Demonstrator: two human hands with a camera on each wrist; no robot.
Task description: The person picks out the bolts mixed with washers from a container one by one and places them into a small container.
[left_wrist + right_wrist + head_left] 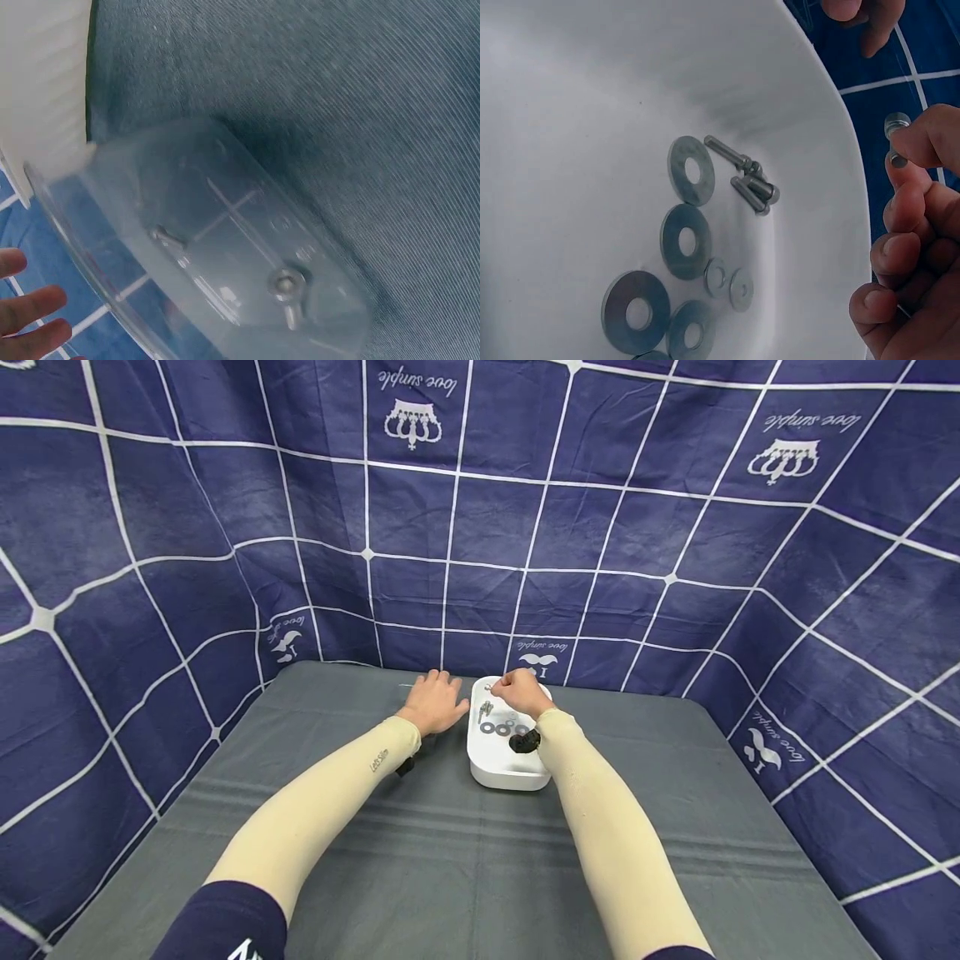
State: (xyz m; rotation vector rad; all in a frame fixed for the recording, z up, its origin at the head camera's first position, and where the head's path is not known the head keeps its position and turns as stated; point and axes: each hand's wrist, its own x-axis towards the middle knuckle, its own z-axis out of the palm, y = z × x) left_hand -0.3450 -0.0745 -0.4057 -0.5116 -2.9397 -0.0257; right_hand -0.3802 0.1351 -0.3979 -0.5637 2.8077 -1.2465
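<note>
Nearest: navy shirt sleeve (232, 918) at near left, then cream arm sleeves (330, 802) on both arms, out over the grey surface (637, 868). Next, white tray (510, 779) toward the far side, long way running near-far. Inside: large flat washers (676, 169), a couple of small washers (737, 300), and, a bit farther along by the left wall, loose bolts (724, 152) in a small cluster.

Left hand (435, 702): just left of tray, fingers extended & spread, no hold on anything visible; resting vs. hovering, can't tell. Right hand (522, 692): above tray's far end, thumb + index closed on a small metal bolt (898, 121), other fingers curled w/ nothing visible in them.

Key relation: clear plastic container (330, 285) is to the left of the pinched bolt, past the tray's left wall; left hand is nearer to it, but right hand has the bolt. Bolt's long axis looks approx. left-right, head end prob. toward left hand; thumb covers its middle, so exact tilt unclear. Container has a bolt w/ washer (292, 311) plus another bolt (169, 238), apart.

Farthest: blue curtain w/ white grid (487, 518).
</note>
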